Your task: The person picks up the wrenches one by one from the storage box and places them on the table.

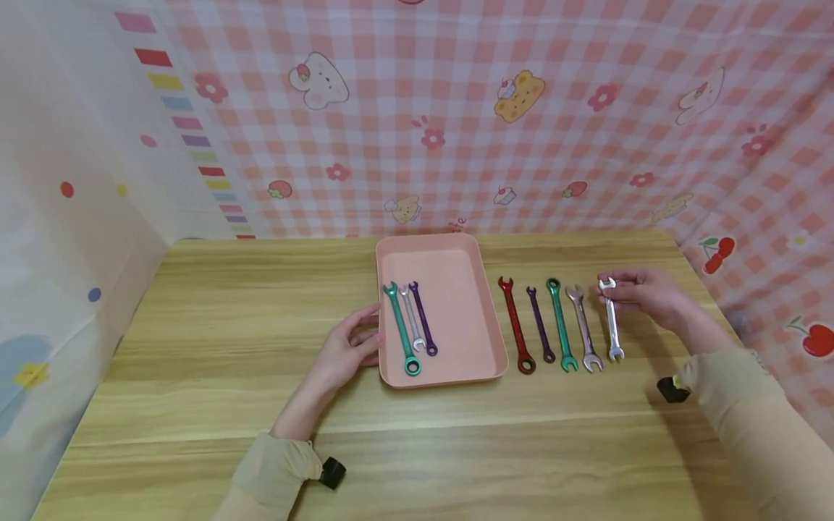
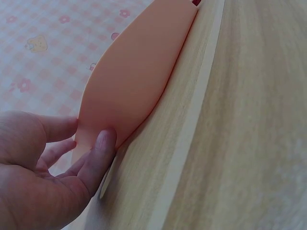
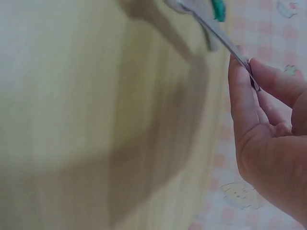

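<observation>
My right hand [image 1: 641,293] pinches the upper end of a silver open-end wrench [image 1: 612,322] between thumb and fingers. In the right wrist view that wrench [image 3: 216,31] slants away from the fingertips, lifted off the table with its shadow below. With loosely bent fingers, my left hand [image 1: 345,349] touches the left side of a pink tray [image 1: 459,365]; its thumb rests against the tray's outer wall [image 2: 129,72] in the left wrist view. Inside the tray lie a green wrench [image 1: 400,325], a small silver wrench [image 1: 413,318] and a purple wrench [image 1: 423,318], side by side.
Between tray and right hand, a red wrench [image 1: 517,325], a small purple wrench [image 1: 540,325], a green wrench [image 1: 561,325] and a pinkish silver wrench [image 1: 583,329] lie in a row on the wooden table [image 1: 456,449]. A checked cloth [image 1: 391,145] hangs behind.
</observation>
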`<move>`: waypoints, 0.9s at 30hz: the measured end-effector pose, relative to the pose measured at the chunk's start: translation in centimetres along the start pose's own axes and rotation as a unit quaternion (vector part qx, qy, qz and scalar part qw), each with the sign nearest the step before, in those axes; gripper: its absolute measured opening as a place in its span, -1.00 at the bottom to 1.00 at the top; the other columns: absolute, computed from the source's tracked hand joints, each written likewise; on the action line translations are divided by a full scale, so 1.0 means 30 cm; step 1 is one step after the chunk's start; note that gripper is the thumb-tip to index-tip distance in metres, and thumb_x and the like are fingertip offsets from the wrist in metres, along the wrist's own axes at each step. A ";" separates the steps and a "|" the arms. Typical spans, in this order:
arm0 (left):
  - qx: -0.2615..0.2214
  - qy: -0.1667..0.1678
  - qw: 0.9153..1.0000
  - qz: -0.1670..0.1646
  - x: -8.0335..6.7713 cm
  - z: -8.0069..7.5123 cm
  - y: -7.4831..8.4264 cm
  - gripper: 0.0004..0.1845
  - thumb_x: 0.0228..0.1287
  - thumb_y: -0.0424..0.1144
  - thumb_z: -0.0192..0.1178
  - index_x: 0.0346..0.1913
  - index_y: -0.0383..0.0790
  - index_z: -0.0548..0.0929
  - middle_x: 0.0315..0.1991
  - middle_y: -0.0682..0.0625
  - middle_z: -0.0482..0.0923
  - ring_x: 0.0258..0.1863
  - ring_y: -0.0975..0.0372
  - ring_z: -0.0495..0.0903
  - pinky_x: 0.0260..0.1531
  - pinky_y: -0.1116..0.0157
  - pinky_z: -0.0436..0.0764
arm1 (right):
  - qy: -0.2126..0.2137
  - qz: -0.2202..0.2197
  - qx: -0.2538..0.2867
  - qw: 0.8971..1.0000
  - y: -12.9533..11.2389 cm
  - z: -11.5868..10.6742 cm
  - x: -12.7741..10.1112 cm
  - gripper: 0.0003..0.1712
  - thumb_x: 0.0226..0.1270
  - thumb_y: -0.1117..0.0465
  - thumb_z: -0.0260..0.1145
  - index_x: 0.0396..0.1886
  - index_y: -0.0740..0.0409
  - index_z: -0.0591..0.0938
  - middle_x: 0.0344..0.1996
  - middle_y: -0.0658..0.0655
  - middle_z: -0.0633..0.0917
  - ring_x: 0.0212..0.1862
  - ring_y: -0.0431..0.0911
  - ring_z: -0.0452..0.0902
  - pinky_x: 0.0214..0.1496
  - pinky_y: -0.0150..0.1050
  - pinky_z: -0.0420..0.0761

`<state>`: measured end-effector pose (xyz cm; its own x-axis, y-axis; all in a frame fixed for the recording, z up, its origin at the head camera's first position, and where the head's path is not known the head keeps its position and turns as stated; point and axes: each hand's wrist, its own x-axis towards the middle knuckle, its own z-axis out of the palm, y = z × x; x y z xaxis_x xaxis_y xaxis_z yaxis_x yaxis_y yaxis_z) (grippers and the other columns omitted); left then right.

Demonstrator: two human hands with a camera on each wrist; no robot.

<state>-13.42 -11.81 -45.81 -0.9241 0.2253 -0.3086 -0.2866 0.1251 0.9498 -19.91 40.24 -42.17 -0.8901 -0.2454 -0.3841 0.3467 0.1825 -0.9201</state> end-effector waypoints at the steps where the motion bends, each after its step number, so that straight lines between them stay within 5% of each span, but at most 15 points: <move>1: 0.001 0.001 1.000 -0.002 0.000 -0.001 0.000 -0.34 0.57 -0.44 0.09 0.64 -0.10 0.25 0.53 -0.30 0.32 0.45 -0.19 0.50 0.12 0.20 0.84 | 0.002 0.005 -0.009 1.000 0.008 -0.005 0.002 -0.67 0.57 0.44 0.18 -0.09 -0.09 0.71 -0.25 -0.13 0.88 -0.15 -0.32 0.82 -0.07 -0.47 0.83; 8: 0.000 0.003 1.000 -0.002 0.001 -0.001 -0.001 -0.34 0.57 -0.43 0.09 0.64 -0.10 0.25 0.53 -0.29 0.32 0.45 -0.19 0.50 0.12 0.20 0.84 | 0.012 0.026 -0.082 0.996 0.045 -0.012 0.017 -0.76 0.57 0.36 0.24 0.01 -0.05 0.69 -0.24 -0.30 0.83 -0.14 -0.42 0.75 -0.05 -0.50 0.81; 11: -0.001 0.003 1.000 -0.002 0.001 0.000 -0.001 -0.34 0.56 -0.44 0.09 0.64 -0.10 0.26 0.53 -0.29 0.32 0.45 -0.19 0.50 0.12 0.20 0.84 | 0.024 0.026 -0.122 0.992 0.052 -0.006 0.021 -0.72 0.56 0.34 0.26 0.17 0.19 0.68 -0.26 -0.42 0.76 -0.17 -0.50 0.68 -0.10 -0.54 0.79; 15: 0.003 0.003 1.000 -0.003 0.001 0.001 0.000 -0.34 0.57 -0.43 0.09 0.63 -0.09 0.26 0.53 -0.29 0.32 0.45 -0.18 0.50 0.13 0.19 0.84 | 0.038 0.024 -0.176 0.983 0.051 0.009 0.020 -0.43 0.58 0.33 0.24 0.40 0.64 0.38 -0.27 -0.44 0.69 -0.19 -0.55 0.61 -0.11 -0.57 0.78; 17: 0.003 0.004 1.000 -0.002 0.002 0.001 0.000 -0.34 0.57 -0.44 0.09 0.63 -0.09 0.26 0.53 -0.28 0.32 0.45 -0.18 0.50 0.13 0.19 0.84 | 0.049 0.022 -0.205 0.977 0.048 0.018 0.018 -0.38 0.58 0.34 0.24 0.43 0.67 0.31 -0.23 -0.34 0.70 -0.21 -0.55 0.60 -0.12 -0.57 0.77; 23: 0.003 0.005 1.000 -0.003 0.004 0.000 -0.001 -0.34 0.57 -0.43 0.09 0.63 -0.09 0.26 0.53 -0.28 0.33 0.45 -0.18 0.50 0.11 0.20 0.84 | 0.089 0.028 -0.297 0.950 0.033 0.052 0.012 -0.41 0.55 0.31 0.27 0.41 0.60 0.41 0.13 0.48 0.67 -0.23 -0.50 0.57 -0.16 -0.52 0.78; 27: 0.002 0.005 1.000 -0.005 0.003 0.001 0.000 -0.34 0.57 -0.43 0.09 0.63 -0.09 0.26 0.54 -0.28 0.32 0.44 -0.18 0.50 0.11 0.20 0.84 | 0.107 0.029 -0.324 0.940 0.030 0.063 0.010 -0.41 0.55 0.27 0.29 0.40 0.56 0.45 0.19 0.55 0.61 -0.24 -0.46 0.55 -0.20 -0.53 0.75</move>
<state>-13.50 -11.76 -45.85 -0.9237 0.2153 -0.3168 -0.2940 0.1318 0.9467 -19.32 38.54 -43.26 -0.9387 -0.0331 -0.3432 0.2048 0.7474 -0.6320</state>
